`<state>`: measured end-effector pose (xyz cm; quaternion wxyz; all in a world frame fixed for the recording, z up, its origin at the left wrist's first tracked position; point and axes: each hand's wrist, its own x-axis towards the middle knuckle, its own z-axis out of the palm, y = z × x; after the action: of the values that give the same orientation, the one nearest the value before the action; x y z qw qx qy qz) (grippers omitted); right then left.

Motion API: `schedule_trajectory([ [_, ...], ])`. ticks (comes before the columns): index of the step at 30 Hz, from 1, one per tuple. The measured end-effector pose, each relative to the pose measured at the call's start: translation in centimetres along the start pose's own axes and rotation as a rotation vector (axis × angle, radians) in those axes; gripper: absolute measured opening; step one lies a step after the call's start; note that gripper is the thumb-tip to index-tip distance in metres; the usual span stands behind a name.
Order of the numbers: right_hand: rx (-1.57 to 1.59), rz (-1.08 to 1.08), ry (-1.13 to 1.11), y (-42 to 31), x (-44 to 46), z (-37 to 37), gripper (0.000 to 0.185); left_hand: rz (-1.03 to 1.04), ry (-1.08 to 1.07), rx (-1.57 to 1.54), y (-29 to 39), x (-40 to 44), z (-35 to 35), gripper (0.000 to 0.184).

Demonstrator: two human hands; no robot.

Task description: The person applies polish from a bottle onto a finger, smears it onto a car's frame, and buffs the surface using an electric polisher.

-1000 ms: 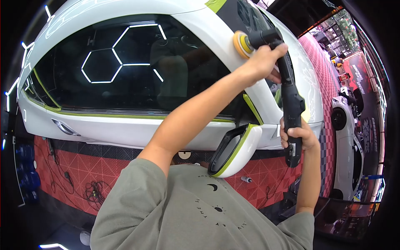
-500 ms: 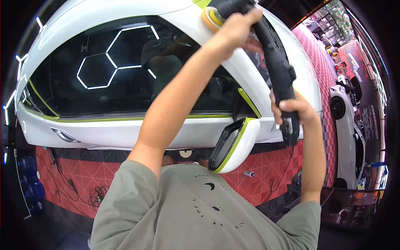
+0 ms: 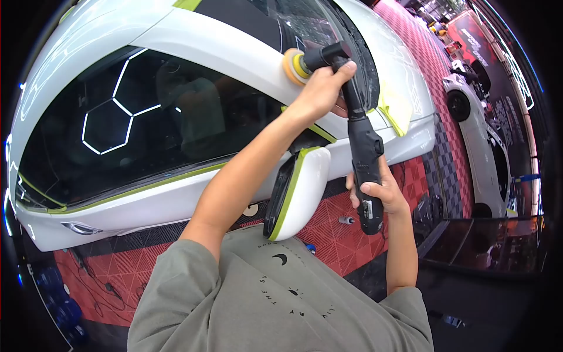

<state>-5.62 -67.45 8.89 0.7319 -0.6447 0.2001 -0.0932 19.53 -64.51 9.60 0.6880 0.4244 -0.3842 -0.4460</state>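
Both hands grip a long black polisher [image 3: 365, 144]. Near its head, my left hand [image 3: 324, 89] is closed around the neck, thumb along the top. Lower down, my right hand [image 3: 388, 192] wraps the rear of the body. The round orange and yellow polishing pad [image 3: 292, 66] appears to rest on the white car's front pillar [image 3: 252, 61], beside the windscreen. Below the pillar are the dark side window [image 3: 138, 111] and the white side mirror [image 3: 309, 183], both edged with yellow-green tape.
A yellow cloth [image 3: 397, 111] lies on the car near the windscreen's base. A small bottle [image 3: 346, 220] is on the red tiled floor [image 3: 375, 246]. Cables [image 3: 105, 293] lie at left. Another white car [image 3: 487, 155] stands at right.
My view has shifted. The polisher and both hands have moved down along the pillar, closer to the side mirror. Both hands keep their hold. The yellow cloth has come into sight.
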Motion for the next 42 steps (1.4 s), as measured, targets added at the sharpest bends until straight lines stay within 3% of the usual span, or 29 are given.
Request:
schedule_trajectory([
  [2,0.051,-0.08,-0.009,0.6,0.0,1.0,0.105,0.003,0.013,0.036,0.3,-0.5,-0.4,0.056],
  [5,0.1,-0.198,0.007,2.0,0.4,2.5,0.105,0.001,0.034,0.063,1.0,-1.1,-1.1,0.057],
  [15,0.084,-0.207,-0.009,1.2,1.4,4.2,0.103,0.066,0.044,0.092,3.6,-2.9,-2.6,0.062],
  [27,0.013,-0.223,-0.022,-0.8,2.9,7.6,0.109,0.134,0.067,-0.018,6.5,-3.6,-5.0,0.05],
  [33,-0.059,-0.203,-0.069,-4.2,4.7,11.2,0.098,0.236,0.158,-0.012,9.7,-4.4,-7.7,0.053],
  [38,-0.15,-0.202,-0.066,-8.3,7.2,15.9,0.075,0.286,0.285,0.046,13.9,-4.8,-10.5,0.057],
  [42,-0.159,-0.209,-0.082,-10.7,8.0,17.7,0.068,0.356,0.366,0.012,14.9,-3.8,-11.6,0.055],
])
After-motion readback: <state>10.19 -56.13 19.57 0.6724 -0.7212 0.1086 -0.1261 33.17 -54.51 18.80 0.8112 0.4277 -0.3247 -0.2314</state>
